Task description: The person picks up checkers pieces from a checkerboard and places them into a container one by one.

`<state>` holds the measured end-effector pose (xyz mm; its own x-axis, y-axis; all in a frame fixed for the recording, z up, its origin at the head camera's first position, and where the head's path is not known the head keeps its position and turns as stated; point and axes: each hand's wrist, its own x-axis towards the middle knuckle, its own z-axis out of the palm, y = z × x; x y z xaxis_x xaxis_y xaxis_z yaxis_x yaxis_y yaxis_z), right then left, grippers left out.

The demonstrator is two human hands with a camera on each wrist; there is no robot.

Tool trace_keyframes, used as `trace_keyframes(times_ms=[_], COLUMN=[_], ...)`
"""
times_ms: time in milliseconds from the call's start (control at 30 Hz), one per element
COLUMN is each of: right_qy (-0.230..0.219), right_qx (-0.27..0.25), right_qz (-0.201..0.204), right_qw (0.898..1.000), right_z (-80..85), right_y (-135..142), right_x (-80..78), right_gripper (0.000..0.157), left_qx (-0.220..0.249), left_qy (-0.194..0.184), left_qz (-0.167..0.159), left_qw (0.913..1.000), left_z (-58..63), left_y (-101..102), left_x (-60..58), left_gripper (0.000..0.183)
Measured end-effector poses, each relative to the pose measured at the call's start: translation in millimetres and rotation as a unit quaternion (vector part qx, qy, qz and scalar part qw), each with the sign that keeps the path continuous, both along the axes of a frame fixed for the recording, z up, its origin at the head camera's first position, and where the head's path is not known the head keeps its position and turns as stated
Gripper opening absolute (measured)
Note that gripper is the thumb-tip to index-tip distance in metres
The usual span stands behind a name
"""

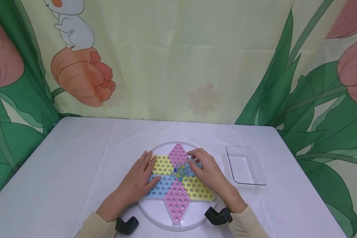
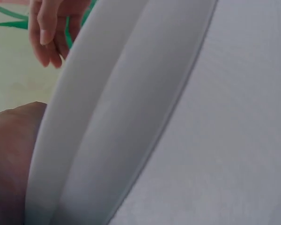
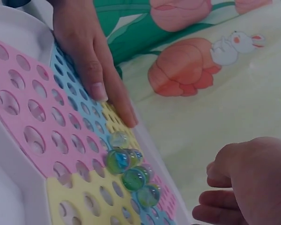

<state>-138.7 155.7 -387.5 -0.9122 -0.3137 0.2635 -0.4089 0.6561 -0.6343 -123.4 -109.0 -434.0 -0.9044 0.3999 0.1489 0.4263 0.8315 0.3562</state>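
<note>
Head view: marbles [image 1: 179,171] clustered on star board [image 1: 177,197], between both hands [image 1: 139,180] [image 1: 209,169].

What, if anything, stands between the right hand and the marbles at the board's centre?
Nothing visible: the right wrist view shows an open gap between the right hand and the marbles, and the left hand rests aside.

White cloth [image 1: 285,205] covers the bench [image 1: 62,172]. Directly on it lie a round game board [image 1: 156,211], toward the near side, and a clear rectangular tray [image 1: 242,168], just to its right.
</note>
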Motion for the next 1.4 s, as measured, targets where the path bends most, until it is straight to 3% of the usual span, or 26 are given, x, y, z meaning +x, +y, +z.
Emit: trace_keyframes(times_ms=[433, 1033, 1400], right_qy=[-0.029, -0.015, -0.008], right_qx=[0.015, 0.006, 0.042], right_qz=[0.007, -0.007, -0.017], right_qw=[0.999, 1.000, 0.999], right_z=[-18.2, -18.5, -16.3], right_y=[-13, -24, -26], right_x=[2.3, 7.4, 8.5], right_gripper=[0.020, 0.016, 0.020], left_qx=[-0.011, -0.015, -0.010], left_qy=[0.023, 0.030, 0.036], left_qz=[0.007, 0.013, 0.013], left_qw=[0.9997, 0.9993, 0.9992], left_z=[-7.4, -6.0, -6.6], left_y=[-1, -2, 0], left_x=[3.4, 4.9, 5.2], left_gripper=[0.075, 0.073, 0.073])
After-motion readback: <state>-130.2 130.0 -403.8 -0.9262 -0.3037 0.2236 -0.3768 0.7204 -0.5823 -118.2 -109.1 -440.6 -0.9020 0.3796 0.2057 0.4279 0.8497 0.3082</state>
